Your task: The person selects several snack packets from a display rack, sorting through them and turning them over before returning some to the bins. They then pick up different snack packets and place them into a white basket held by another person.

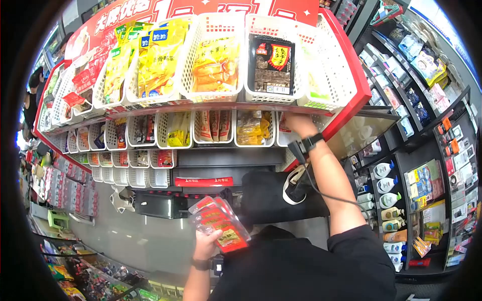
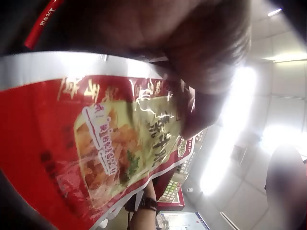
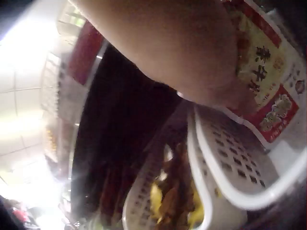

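Several red packets with clear edges (image 1: pixel 221 223) are fanned out in my left hand (image 1: pixel 205 246), its thumb over their lower edge. The left wrist view shows the front packet (image 2: pixel 115 143) close up, with food pictured on it, and my left hand (image 2: pixel 192 43) at its top edge. Beneath the upper shelf, my right hand (image 1: pixel 299 124) reaches into the rightmost white basket of the second row. In the right wrist view, my right hand (image 3: pixel 192 52) holds a similar red and cream packet (image 3: pixel 268 72) over a white basket (image 3: pixel 230 148); some fingers are hidden.
White baskets of yellow snack bags (image 1: pixel 216 65) and a black-tray package (image 1: pixel 271 65) fill the red-edged top shelf (image 1: pixel 359 90). A basket of yellow packets (image 1: pixel 252 129) adjoins the right hand's one. Bottles (image 1: pixel 389 200) stand on racks at the right.
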`<state>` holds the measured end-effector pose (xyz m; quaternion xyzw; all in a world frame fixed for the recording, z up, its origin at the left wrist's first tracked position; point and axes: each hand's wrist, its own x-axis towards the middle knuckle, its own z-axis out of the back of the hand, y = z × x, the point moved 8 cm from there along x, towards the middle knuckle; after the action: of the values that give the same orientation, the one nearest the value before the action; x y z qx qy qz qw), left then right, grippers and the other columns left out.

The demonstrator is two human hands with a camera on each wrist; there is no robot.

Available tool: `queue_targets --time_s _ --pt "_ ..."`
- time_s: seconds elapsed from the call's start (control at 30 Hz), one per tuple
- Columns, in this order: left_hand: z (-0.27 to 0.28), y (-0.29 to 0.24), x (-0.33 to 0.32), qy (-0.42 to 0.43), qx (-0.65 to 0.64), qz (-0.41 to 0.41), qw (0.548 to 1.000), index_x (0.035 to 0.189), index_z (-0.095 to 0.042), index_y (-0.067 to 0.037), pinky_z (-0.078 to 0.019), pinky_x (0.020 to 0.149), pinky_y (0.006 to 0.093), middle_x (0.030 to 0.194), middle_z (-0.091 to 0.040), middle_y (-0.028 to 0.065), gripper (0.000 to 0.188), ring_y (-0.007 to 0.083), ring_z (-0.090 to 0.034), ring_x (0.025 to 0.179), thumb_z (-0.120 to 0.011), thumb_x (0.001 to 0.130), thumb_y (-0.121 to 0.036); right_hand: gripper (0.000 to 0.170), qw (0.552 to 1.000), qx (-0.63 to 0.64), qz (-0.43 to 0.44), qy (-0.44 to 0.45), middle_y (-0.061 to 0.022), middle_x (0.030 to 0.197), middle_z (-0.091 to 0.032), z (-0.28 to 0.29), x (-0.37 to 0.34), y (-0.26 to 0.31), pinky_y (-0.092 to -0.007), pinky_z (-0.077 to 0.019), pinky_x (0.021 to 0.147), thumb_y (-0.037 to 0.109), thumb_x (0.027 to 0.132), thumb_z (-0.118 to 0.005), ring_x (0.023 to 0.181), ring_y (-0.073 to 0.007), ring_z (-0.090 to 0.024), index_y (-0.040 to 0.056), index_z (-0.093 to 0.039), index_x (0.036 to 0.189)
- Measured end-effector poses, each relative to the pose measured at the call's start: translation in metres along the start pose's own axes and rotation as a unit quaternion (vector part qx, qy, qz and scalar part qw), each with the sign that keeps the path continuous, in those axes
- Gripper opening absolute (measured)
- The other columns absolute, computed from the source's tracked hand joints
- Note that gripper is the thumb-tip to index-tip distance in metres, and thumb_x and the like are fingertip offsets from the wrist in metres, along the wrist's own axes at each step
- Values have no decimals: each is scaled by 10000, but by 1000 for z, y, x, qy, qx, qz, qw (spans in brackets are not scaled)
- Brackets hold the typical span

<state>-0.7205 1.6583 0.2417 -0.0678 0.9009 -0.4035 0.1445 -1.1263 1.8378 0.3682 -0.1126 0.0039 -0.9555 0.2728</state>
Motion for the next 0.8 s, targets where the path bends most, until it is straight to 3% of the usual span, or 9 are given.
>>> queue_targets --time_s 0.07,0.1,0.17,0.23,0.3,0.37,0.43,0.67,0.8 --pt "3 2 7 -1 -2 -3 1000 1271 -432 -3 -493 927 410 1153 -584 121 651 263 -604 1051 -742 706 -99 275 989 -32 101 -102 -176 825 -644 28 -38 21 -467 -506 648 95 742 -608 788 -368 -630 61 -615 1014" --pt "0 1 10 1 -12 4 1000 1269 -433 -4 -494 926 409 1152 -585 122 644 263 -605 1049 -734 706 -92 209 998 33 47 -35 -152 799 -645 39 -62 26 -462 -499 635 121 776 -613 761 -344 -633 65 -606 977" --pt "-9 -3 15 1 -29 14 999 1266 -435 -5 -495 925 406 1150 -587 123 629 263 -607 1045 -718 708 -77 86 981 130 28 -139 -134 714 -626 82 -111 34 -438 -490 602 109 774 -622 705 -339 -622 57 -561 803" --pt "-16 -7 19 5 -18 6 1000 1289 -421 -5 -484 941 417 1185 -573 126 666 274 -588 1090 -717 700 -100 152 906 333 29 -260 -99 743 -597 106 -168 21 -348 -499 598 51 831 -607 639 -231 -610 23 -558 972" --pt "-49 -26 31 36 -23 -27 999 1303 -412 -6 -480 948 424 1205 -564 129 697 281 -575 1116 -728 693 -125 128 752 546 -88 -359 -119 957 -617 80 -226 -1 -316 -532 729 101 928 -524 776 -182 -631 -11 -547 985" --pt "-85 -42 34 73 -19 -47 996 1321 -397 -8 -483 948 442 1225 -550 142 744 308 -559 1134 -741 687 -191 110 450 833 -213 -241 -129 1003 -622 42 -246 11 -366 -533 832 64 928 -515 972 -230 -638 2 -522 1018" --pt "-117 -48 35 127 -34 -24 991 1321 -396 -8 -486 947 449 1225 -548 152 752 320 -560 1126 -740 688 -223 108 285 900 -271 -189 -135 1035 -632 33 -255 23 -392 -530 856 69 941 -521 1005 -249 -635 10 -521 1031" --pt "-167 -20 42 138 17 -26 990 1341 -380 -11 -457 980 475 1261 -525 167 761 346 -549 1145 -717 703 -254 113 217 947 -203 -125 -113 1028 -656 31 -272 28 -348 -523 855 31 907 -594 965 -191 -641 12 -609 1017" --pt "-173 -4 34 153 2 -12 988 1336 -386 -10 -456 969 506 1240 -532 168 769 381 -545 1137 -733 689 -240 61 253 939 -175 -152 -84 1001 -652 36 -276 24 -307 -513 840 15 907 -590 926 -139 -630 17 -591 969"
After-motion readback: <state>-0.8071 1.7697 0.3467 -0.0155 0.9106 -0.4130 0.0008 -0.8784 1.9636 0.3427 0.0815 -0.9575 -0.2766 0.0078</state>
